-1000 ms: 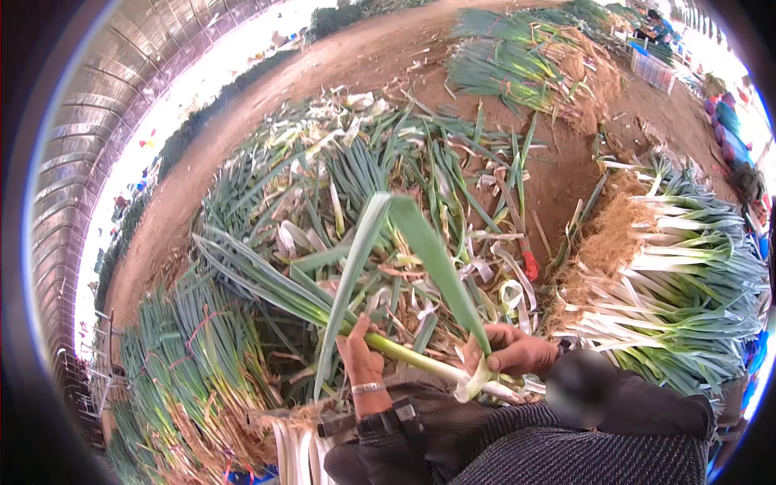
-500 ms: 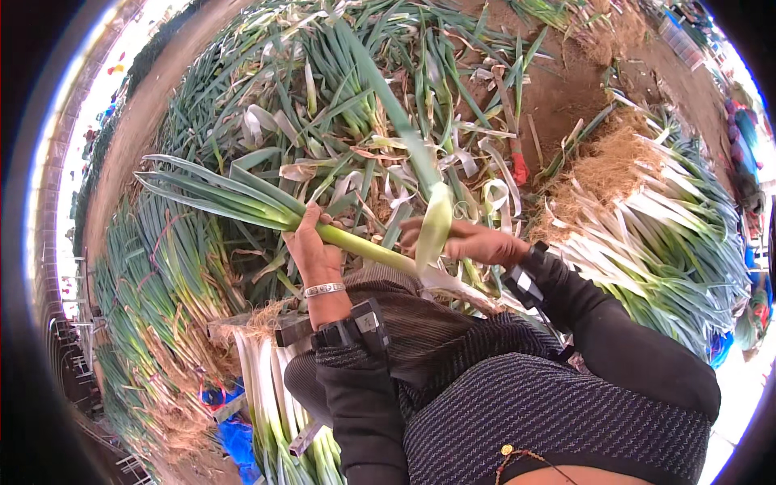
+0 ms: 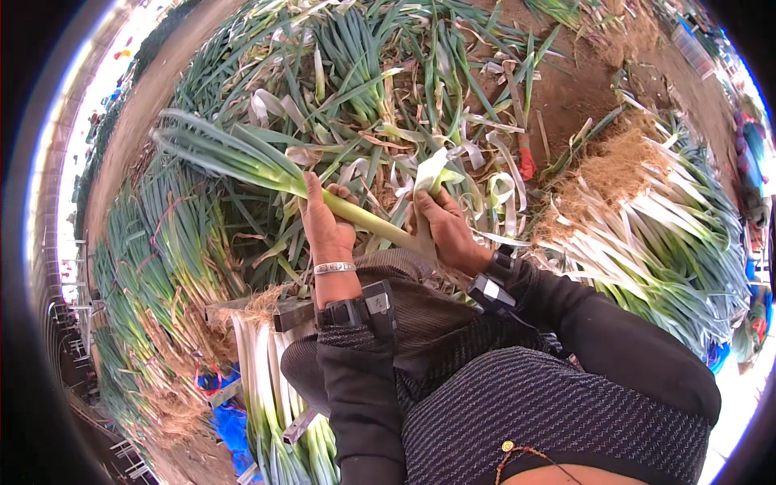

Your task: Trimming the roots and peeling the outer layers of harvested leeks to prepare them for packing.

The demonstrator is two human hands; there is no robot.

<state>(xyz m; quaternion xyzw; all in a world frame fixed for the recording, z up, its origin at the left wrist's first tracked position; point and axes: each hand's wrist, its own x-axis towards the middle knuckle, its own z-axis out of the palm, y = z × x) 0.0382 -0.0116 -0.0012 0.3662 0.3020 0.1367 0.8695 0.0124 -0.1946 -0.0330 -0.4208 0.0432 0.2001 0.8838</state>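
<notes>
Left hand (image 3: 330, 233) grips a leek (image 3: 376, 223), right hand (image 3: 454, 234) pinches a pale leaf (image 3: 431, 171); a wrist device (image 3: 377, 305) bears writing.

Just behind the left hand (image 3: 330, 226) sits a silver bracelet (image 3: 334, 267), then a black strap (image 3: 343, 314) with a dark, marked box (image 3: 377, 303); behind the right hand (image 3: 449, 234), another strap (image 3: 503, 265) carries a pale-faced box (image 3: 491, 291). The sleeves (image 3: 360, 396) are black. Farther back come brown ribbed trousers (image 3: 412, 311), a dark top (image 3: 558, 404) with pale dashes, and a necklace (image 3: 527, 453) with a gold pendant (image 3: 508, 446).
</notes>
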